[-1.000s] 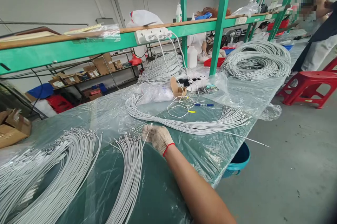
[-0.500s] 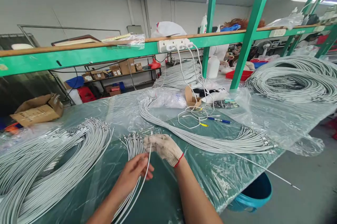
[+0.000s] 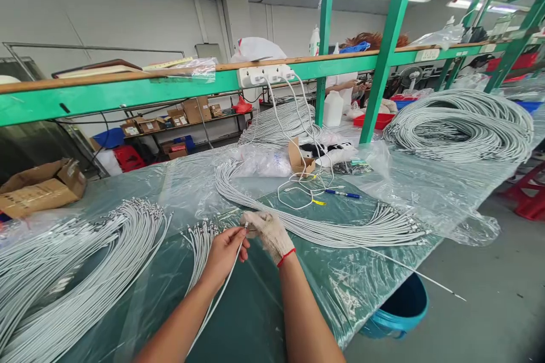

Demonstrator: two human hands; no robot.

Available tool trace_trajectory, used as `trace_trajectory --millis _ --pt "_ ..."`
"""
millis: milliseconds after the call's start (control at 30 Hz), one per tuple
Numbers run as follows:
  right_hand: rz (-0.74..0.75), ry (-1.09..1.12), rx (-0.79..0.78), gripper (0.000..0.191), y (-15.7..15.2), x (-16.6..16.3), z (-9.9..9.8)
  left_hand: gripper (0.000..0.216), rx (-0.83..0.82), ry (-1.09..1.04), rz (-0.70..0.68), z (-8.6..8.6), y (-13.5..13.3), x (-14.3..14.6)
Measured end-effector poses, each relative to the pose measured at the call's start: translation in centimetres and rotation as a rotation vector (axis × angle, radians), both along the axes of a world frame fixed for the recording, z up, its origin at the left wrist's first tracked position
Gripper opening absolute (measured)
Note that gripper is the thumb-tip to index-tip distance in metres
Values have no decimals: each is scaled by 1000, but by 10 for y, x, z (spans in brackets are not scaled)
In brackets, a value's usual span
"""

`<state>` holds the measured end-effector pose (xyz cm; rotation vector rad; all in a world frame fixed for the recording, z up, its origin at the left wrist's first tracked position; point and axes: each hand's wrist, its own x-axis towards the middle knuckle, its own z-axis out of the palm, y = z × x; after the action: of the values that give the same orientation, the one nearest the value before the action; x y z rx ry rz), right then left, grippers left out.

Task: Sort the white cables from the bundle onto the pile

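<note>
A thin white cable (image 3: 233,270) runs up from the table's front edge to my two hands. Bare thumb and fingers of my left hand (image 3: 225,254) pinch it just below its small metal end. My right hand (image 3: 271,236), in a pale knitted glove with a red cuff, is closed at that same end; its fingertips are partly hidden. Beside my left hand lies a bundle of similar cables (image 3: 199,252) with metal tips. Behind the right hand, a longer curved cable bundle (image 3: 315,229) stretches across the green, plastic-covered table (image 3: 251,317).
Thick cable coils lie at left (image 3: 97,289) and far right (image 3: 460,124). A blue pen (image 3: 343,194), a small carton (image 3: 300,163) and white cords sit mid-table. One cable sticks out past the right edge, above a blue bucket (image 3: 395,317). A green shelf beam (image 3: 170,86) crosses behind.
My left hand has moved up along the cable to its end and now pinches there. The gloved hand has drawn away from the bundle's tips. The view has shifted slightly right.
</note>
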<state>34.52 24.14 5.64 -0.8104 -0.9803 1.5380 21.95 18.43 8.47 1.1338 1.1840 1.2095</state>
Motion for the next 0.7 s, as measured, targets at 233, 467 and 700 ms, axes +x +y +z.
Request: trace_trajectory --millis 233,467,700 --pt "15 -11 5 51 -3 -1 3 44 -16 -27 -23 3 -2 1" --pt "38 -18 13 51 -2 0 4 44 -13 -40 -5 2 0 2" --pt "76 -13 16 48 -5 -1 6 40 15 -5 -10 1 1 -1"
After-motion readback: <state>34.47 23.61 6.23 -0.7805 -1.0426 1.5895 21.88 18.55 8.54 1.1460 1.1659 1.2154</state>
